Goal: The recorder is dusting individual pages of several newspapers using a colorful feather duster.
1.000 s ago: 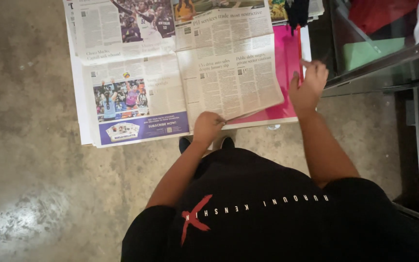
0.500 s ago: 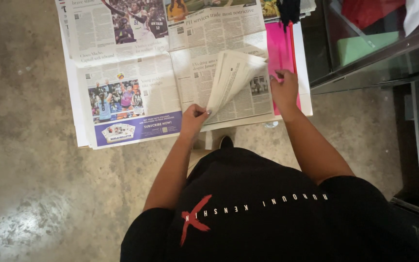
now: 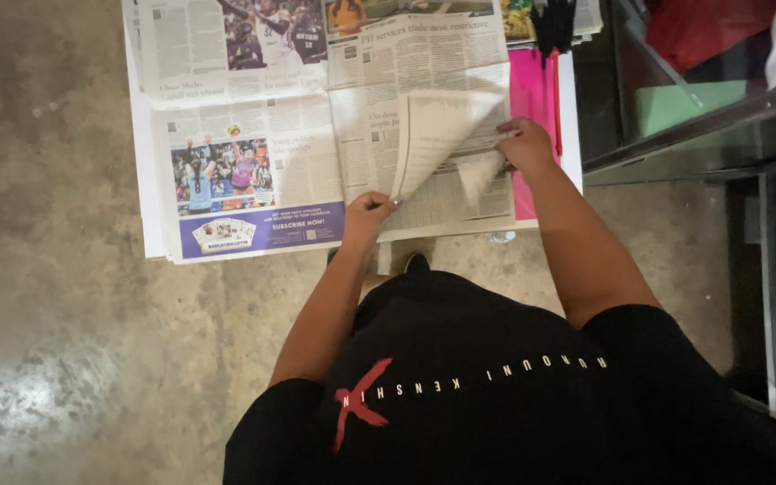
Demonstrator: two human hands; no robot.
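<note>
An open newspaper (image 3: 253, 153) lies spread over a small table. My left hand (image 3: 368, 214) presses on the paper's near edge by the centre fold, pinching the bottom corner of a raised page. My right hand (image 3: 523, 144) grips the right side of that lifted page (image 3: 437, 135), which curls up and bends toward the left. A bright pink sheet (image 3: 532, 94) shows under the newspaper at the right edge.
A glass-topped shelf unit (image 3: 702, 153) with green and red items stands right of the table. Dark objects with a red stick (image 3: 554, 36) sit at the table's far right. Bare concrete floor (image 3: 56, 314) lies to the left and in front.
My right hand has slid from the table's right edge onto the newspaper and lifted the right page, folding it up and leftward. My left hand stays on the near edge.
</note>
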